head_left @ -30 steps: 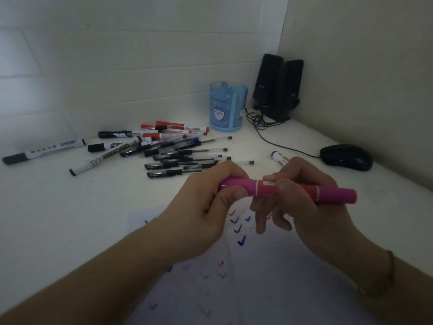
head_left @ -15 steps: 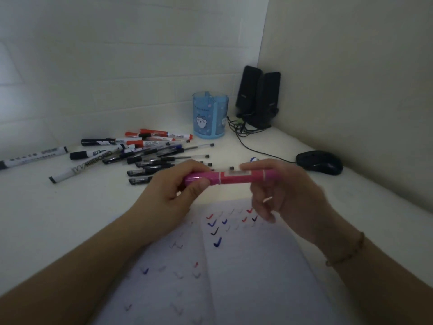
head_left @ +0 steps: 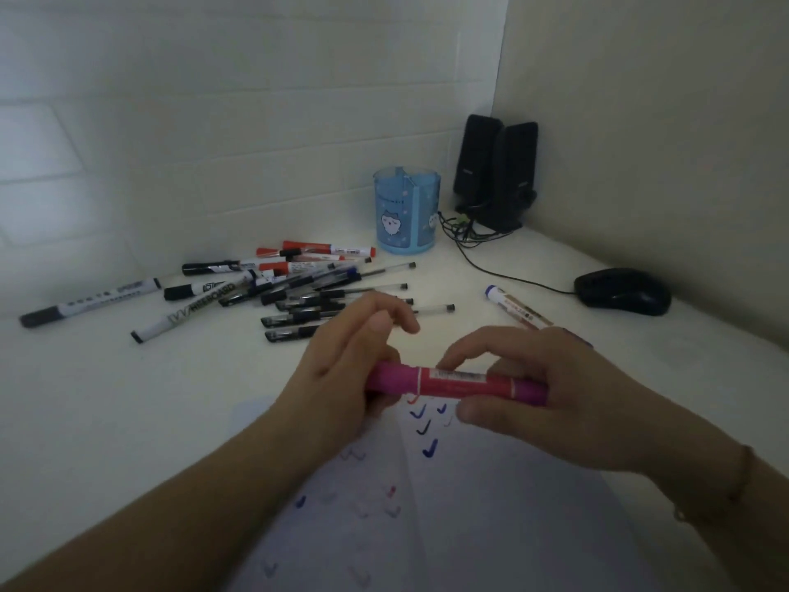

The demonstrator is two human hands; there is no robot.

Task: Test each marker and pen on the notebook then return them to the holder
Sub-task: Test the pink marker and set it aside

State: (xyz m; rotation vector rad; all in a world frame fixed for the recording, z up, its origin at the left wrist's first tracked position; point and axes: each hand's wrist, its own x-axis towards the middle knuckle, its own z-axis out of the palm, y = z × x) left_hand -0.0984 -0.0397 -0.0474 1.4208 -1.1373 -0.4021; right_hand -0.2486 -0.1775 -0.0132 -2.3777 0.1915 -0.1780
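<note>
A pink marker (head_left: 457,383) lies level between both hands, above the open notebook (head_left: 491,506) with its red and blue tick marks. My left hand (head_left: 341,369) grips the marker's left cap end; its upper fingers stick out loosely. My right hand (head_left: 533,386) pinches the right part of the barrel between thumb and fingers. The blue pen holder (head_left: 407,215) stands at the back by the wall. A heap of several pens and whiteboard markers (head_left: 294,288) lies on the desk to the left of the holder.
One blue-capped marker (head_left: 516,311) lies alone behind my right hand. A black mouse (head_left: 621,291) sits at the right, its cable running to two black speakers (head_left: 495,173) in the corner. Walls close in at the back and right.
The marker and both hands have come lower and nearer over the notebook. My right hand has slid toward the middle of the barrel, and my left hand's upper fingers have loosened.
</note>
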